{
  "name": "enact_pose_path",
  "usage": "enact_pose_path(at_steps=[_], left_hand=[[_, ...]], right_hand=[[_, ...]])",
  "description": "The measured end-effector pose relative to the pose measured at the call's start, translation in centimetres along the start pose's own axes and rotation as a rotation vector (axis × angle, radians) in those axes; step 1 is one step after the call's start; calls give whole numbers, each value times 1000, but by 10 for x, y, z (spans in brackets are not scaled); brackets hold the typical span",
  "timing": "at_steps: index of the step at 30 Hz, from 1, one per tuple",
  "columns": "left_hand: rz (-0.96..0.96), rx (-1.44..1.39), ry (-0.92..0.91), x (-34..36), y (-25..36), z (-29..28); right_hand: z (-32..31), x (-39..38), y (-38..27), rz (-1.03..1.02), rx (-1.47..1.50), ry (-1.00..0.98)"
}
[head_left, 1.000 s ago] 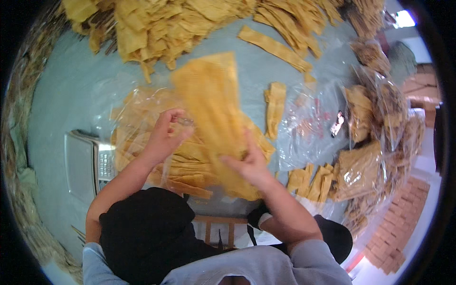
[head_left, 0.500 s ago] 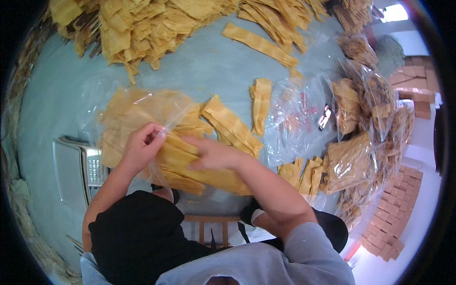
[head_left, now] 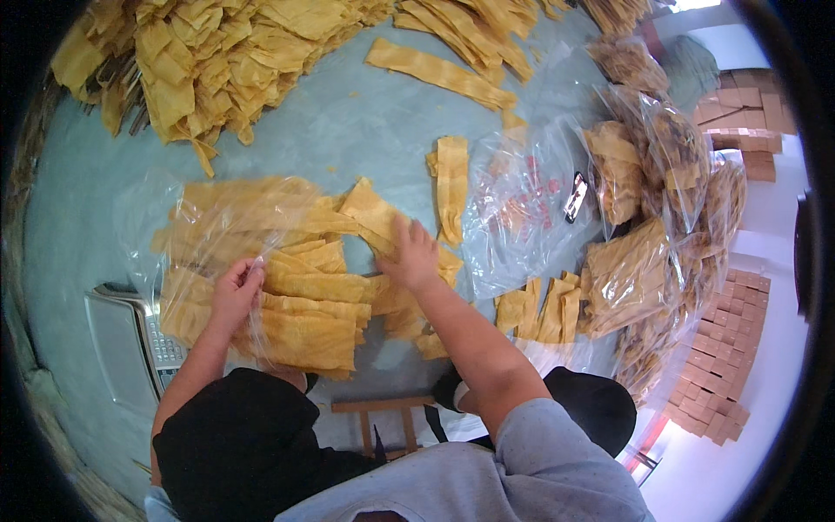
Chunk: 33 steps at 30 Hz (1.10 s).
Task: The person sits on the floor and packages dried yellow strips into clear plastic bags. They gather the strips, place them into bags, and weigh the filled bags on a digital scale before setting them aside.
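Note:
Pinched in my left hand [head_left: 240, 291] is the edge of a clear plastic bag [head_left: 207, 239], which covers several rows of flat, wrinkled yellow dried sheets [head_left: 304, 335] on the grey-blue surface. My right hand [head_left: 411, 254] has its fingers spread on a loose folded yellow sheet [head_left: 370, 207], right of the bag. Another narrow strip [head_left: 450, 191] lies just beyond that hand. A metal scale with a keypad [head_left: 122, 344] sits left of my left hand, partly under the bag.
Big piles of yellow sheets [head_left: 217, 61] fill the back. At right lie a flat clear bag [head_left: 513, 217], a phone [head_left: 575, 197], short pieces [head_left: 539, 309] and stuffed bags [head_left: 635, 270]. Cardboard stacks [head_left: 718, 348] stand beyond. A wooden stool or frame [head_left: 374, 406] shows below.
The large sheet that my right hand held aloft is down among the others at the bag. My right hand has let go and moved forward-right. My left hand has moved lower, still pinching plastic.

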<state>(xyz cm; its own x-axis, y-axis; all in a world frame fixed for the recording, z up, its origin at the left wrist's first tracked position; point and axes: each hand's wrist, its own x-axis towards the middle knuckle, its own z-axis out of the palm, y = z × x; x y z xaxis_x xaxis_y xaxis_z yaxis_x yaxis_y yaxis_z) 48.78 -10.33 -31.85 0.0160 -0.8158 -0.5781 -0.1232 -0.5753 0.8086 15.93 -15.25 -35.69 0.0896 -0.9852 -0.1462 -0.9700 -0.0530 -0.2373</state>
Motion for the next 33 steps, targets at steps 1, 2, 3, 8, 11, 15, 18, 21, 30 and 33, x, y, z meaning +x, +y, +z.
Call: enact_pose_path(at_steps=[1, 2, 3, 8, 11, 15, 18, 21, 30, 33], left_hand=[[-32, 19, -15, 1, -1, 0], [-20, 2, -8, 4, -4, -1], [-18, -14, 4, 5, -9, -2], [42, -3, 47, 2, -15, 0], [41, 29, 58, 1, -11, -3], [6, -33, 40, 5, -15, -4], [-14, -15, 26, 0, -6, 2], [42, 7, 18, 5, -12, 1], [43, 12, 39, 7, -17, -3], [61, 25, 22, 9, -19, -2]], right_hand=[[3, -6, 12, 10, -61, -78], [7, -7, 26, -18, 4, -115], [8, -8, 36, -49, 74, -161], [-4, 11, 100, 275, 1082, 24], [-65, 30, 106, 412, 1355, -13], [-95, 0, 176, 537, 1257, -253], [-116, -54, 257, 707, 1107, -340], [-131, -123, 321, 929, 1025, -282], [-112, -209, 367, 1077, 776, -182], [-103, -213, 381, 1003, 680, -224]])
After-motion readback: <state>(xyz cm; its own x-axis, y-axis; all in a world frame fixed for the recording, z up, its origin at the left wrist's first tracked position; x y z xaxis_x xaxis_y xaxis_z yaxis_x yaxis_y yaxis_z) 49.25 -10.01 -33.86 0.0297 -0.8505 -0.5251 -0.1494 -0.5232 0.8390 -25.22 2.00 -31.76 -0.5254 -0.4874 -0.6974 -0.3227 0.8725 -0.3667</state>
